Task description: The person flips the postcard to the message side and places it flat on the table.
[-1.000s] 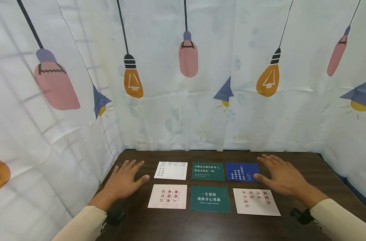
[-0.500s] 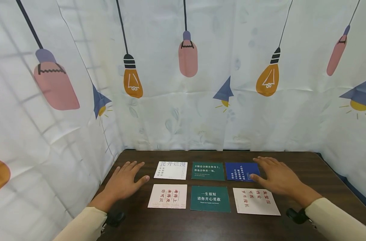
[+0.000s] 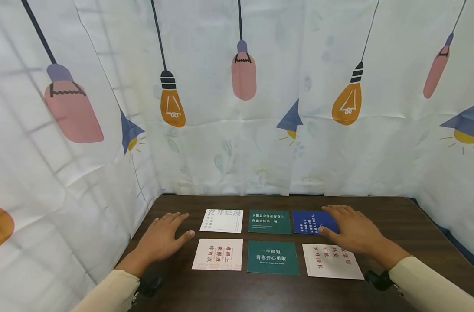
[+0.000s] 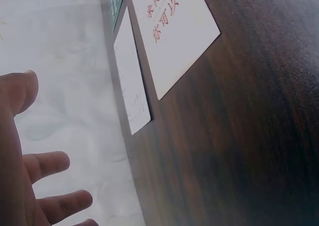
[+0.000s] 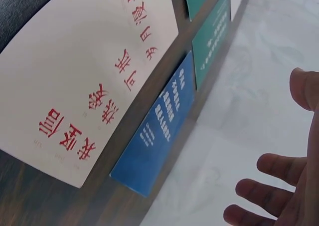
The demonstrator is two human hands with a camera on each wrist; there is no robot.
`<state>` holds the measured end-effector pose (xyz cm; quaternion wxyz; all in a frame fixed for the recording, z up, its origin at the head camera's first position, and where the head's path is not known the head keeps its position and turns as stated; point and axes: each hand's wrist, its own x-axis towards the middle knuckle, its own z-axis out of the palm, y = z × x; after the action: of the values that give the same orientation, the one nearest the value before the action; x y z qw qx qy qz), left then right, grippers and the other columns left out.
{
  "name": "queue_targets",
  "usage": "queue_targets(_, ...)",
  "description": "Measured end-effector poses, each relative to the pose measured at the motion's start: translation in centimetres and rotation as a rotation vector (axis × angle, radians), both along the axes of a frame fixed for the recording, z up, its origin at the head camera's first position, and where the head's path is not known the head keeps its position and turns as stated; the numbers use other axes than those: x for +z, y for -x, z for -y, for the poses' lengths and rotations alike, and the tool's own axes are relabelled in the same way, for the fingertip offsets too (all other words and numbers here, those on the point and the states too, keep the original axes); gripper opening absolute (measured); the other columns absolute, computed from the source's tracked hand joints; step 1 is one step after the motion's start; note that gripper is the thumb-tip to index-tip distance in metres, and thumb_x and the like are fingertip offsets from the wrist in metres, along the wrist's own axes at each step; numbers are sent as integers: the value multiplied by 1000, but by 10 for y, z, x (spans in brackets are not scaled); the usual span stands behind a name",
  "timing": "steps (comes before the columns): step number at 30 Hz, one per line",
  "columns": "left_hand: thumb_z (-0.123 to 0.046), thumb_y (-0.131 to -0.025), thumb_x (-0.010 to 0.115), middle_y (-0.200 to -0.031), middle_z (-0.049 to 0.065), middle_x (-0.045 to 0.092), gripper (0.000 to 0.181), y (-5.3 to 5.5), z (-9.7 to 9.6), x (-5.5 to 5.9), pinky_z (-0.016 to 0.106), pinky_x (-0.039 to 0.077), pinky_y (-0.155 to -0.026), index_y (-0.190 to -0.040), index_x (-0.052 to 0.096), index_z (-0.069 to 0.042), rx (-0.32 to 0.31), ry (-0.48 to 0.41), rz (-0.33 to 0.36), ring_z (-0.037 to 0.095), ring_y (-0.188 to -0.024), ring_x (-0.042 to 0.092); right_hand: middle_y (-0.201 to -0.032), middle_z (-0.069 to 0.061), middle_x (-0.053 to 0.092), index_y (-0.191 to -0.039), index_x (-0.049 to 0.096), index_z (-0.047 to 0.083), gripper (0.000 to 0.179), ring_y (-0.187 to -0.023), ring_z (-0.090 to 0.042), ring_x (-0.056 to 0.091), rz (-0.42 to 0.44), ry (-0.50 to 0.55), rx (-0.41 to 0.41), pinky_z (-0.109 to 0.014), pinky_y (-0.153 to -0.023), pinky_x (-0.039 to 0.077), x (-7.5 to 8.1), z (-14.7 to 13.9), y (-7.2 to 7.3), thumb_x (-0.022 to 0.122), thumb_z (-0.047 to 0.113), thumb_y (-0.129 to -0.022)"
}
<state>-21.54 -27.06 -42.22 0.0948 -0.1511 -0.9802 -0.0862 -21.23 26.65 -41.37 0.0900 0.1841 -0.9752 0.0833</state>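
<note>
Two rows of three printed cards lie on the dark wooden table. In the head view the back row has a white card, a green card and a blue card. The front row has a pale card with red writing, another green card and a second red-lettered pale card. My left hand, fingers spread, is left of the cards and holds nothing. My right hand, also empty and spread, overlaps the blue card's right end and the second red-lettered card's top edge.
The brown table ends at a white curtain printed with hanging lamps, which closes off the back and both sides. Dark wrist-worn devices sit at both cuffs, below the hands.
My right hand has moved left, so it now covers more of the blue card's right side. My left hand has shifted slightly down and toward me. The cards stay where they were.
</note>
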Motion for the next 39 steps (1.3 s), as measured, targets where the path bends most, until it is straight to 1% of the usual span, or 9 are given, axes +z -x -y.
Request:
queue_targets(5, -68, -99, 48, -145, 21, 54, 74, 0, -1, -4, 72, 29, -106, -146, 57, -10, -8, -4, 7, 47, -136, 46, -147, -24, 51, -147, 54, 7, 75, -134, -51, 45, 0, 12, 9, -73, -101, 35, -3, 4, 1, 59, 63, -96)
queue_targets(17, -66, -99, 50, -142, 19, 57, 71, 1, 2, -10, 71, 31, -105, -143, 60, -11, -28, 3, 5, 44, -134, 48, -147, -22, 52, -147, 55, 8, 76, -135, -49, 45, 13, 11, 18, -72, -102, 35, -8, 14, 3, 59, 64, -95)
queue_targets(26, -60, -99, 57, -141, 19, 58, 65, -2, 2, -12, 70, 33, -105, -141, 61, -11, -36, -13, -6, 43, -132, 51, -146, -22, 53, -146, 55, 6, 80, -134, -48, 47, 12, 7, 36, -72, -101, 36, -12, 19, 2, 54, 68, -96)
queue_targets(34, -51, -98, 64, -139, 18, 59, 58, 0, 2, -19, 66, 35, -106, -140, 62, -11, -61, -28, -30, 42, -131, 52, -147, -21, 53, -146, 56, 7, 75, -134, -48, 47, 15, 3, 29, -73, -101, 36, -15, 25, 3, 61, 62, -95)
queue_targets(39, -49, -98, 66, -138, 18, 59, 56, 0, 0, -20, 66, 36, -106, -139, 62, -10, -69, -31, -38, 41, -129, 54, -147, -21, 52, -145, 56, 8, 76, -134, -47, 47, 18, 12, 36, -72, -101, 36, -18, 29, 4, 59, 65, -95)
